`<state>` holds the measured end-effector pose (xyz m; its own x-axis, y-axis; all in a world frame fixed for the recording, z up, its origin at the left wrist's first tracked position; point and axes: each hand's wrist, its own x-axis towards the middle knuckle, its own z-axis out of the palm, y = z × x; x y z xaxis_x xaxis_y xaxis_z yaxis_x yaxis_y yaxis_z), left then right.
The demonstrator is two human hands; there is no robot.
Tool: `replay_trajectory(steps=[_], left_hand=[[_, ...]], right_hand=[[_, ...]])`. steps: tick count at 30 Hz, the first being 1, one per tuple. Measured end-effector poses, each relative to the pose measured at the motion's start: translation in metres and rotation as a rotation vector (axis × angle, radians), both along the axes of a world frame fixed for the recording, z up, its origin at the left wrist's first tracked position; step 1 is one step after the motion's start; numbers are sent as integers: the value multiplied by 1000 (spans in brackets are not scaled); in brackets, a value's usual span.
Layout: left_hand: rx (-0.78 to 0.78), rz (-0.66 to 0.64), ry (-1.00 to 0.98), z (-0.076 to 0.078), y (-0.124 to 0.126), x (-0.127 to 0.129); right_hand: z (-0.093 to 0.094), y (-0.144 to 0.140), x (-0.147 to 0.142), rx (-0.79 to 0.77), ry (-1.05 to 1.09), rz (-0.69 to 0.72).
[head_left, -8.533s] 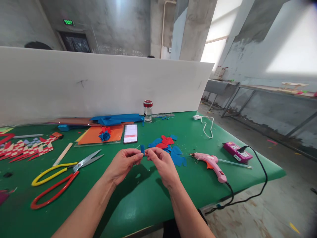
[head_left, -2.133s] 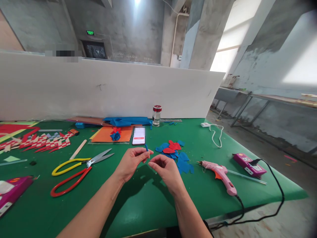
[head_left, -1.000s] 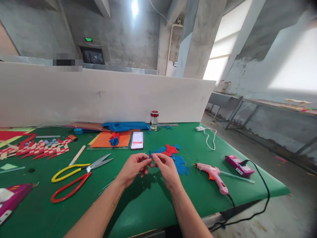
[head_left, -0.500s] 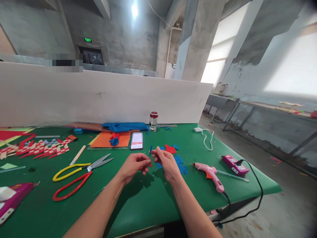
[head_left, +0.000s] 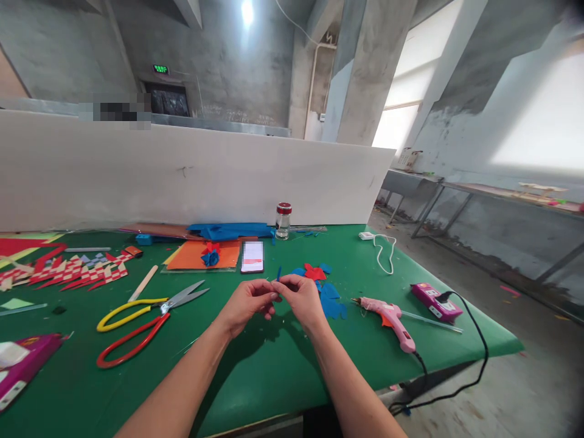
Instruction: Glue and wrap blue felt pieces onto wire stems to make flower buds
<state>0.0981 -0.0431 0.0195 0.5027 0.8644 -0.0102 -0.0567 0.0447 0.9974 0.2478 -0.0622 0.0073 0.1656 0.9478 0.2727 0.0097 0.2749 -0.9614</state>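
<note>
My left hand [head_left: 249, 305] and my right hand [head_left: 302, 299] meet above the table with fingertips together. A small, narrow blue strip [head_left: 279, 273] stands up at the fingertips, pinched by my right thumb and fingers. My left fingers are also closed in a pinch just beside it; what lies between them is hidden. Past my right hand lie a red petal-shaped piece [head_left: 314, 272] and several blue petal-shaped pieces [head_left: 330, 293]. To the right a pink glue gun [head_left: 387, 316] rests on its side. Left of my hands are scissors [head_left: 165, 308] with yellow and red handles, blades apart.
A phone [head_left: 252, 257] lies beside orange sheets [head_left: 182, 258] topped by a red and blue paper flower [head_left: 210, 255]. Behind stands a jar [head_left: 283, 221] with a red lid. Purple power strips [head_left: 435, 302] sit at both sides; a white panel [head_left: 228, 176] closes the back.
My right hand has moved slightly left and down, its fingers now closing against my left fingertips at the blue strip. My left hand has hardly moved.
</note>
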Motion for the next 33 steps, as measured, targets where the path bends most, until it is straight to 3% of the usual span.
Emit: replay_trajectory(steps=[8,16,24,33], left_hand=[[49,6,-15,-4,1,2],[9,13,-57,-4,0,5],[-11,42,-70,-4,0,4],[-9,10,-48,-8,2,3]], right_hand=[[0,-1,0,29,-82,-51],[3,-6,-5,85,-238,-195],[-1,-1,3,-33,-41,-2],[0,-2,2,32,-148,-83]])
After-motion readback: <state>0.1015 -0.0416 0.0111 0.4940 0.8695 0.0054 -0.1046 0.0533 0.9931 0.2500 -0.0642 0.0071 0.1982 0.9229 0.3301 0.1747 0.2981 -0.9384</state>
